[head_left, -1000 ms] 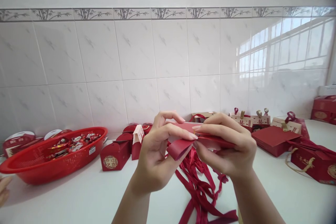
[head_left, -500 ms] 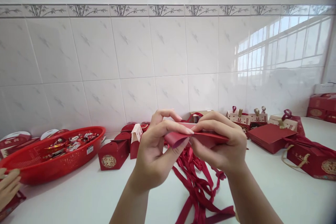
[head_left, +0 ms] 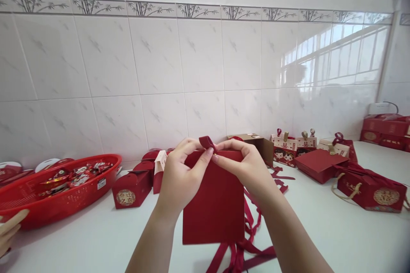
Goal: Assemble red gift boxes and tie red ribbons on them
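Note:
Between my hands, a plain dark red gift bag (head_left: 213,204) hangs upright, its flat side facing me. A dark red ribbon loop (head_left: 206,141) sticks up from its top edge. My left hand (head_left: 182,175) pinches the top at the left, thumb against the base of the loop. Meeting it there, my right hand (head_left: 250,164) pinches the top edge from the right, with its fingers behind the bag. Loose red ribbons (head_left: 235,256) lie on the table below and partly behind the bag.
At left stands a red plastic basket (head_left: 110,170) of wrapped sweets, with another person's hand (head_left: 11,230) near its rim. A red box (head_left: 133,190) sits beside it. An open cardboard box (head_left: 267,145), a red box (head_left: 320,164) and a rope-handled box (head_left: 371,187) are at the right.
The red bag has turned from edge-on to showing its flat side, and the ribbon loop now stands above it. My hands have shifted slightly left in view.

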Action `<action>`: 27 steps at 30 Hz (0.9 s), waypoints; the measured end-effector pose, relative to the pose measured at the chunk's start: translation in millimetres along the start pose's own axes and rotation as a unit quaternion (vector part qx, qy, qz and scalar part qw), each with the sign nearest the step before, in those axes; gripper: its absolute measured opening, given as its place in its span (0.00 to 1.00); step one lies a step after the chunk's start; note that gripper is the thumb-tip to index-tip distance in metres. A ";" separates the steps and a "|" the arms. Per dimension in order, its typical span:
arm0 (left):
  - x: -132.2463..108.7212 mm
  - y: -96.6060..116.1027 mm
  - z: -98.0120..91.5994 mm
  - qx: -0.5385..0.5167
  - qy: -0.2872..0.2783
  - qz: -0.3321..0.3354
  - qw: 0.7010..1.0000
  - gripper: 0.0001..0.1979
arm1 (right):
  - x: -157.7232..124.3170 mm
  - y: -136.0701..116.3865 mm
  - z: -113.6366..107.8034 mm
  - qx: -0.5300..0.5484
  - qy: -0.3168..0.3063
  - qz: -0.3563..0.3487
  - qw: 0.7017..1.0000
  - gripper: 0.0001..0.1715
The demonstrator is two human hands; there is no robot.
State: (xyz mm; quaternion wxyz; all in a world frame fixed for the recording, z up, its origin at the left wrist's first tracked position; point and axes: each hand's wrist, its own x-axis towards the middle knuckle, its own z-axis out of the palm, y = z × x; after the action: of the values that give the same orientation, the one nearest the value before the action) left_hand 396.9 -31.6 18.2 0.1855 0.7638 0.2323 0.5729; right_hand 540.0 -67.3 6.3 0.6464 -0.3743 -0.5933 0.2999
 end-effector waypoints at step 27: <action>3.3 -2.4 -3.9 -0.015 -0.017 -0.020 1.000 0.06 | 3.7 6.7 4.2 0.001 -0.003 -0.078 0.997 0.11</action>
State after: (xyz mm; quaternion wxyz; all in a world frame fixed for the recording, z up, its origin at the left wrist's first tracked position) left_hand 393.6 -27.7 20.5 0.2121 0.7657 0.2358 0.5596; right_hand 536.7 -60.1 2.8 0.6662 -0.3258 -0.6224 0.2503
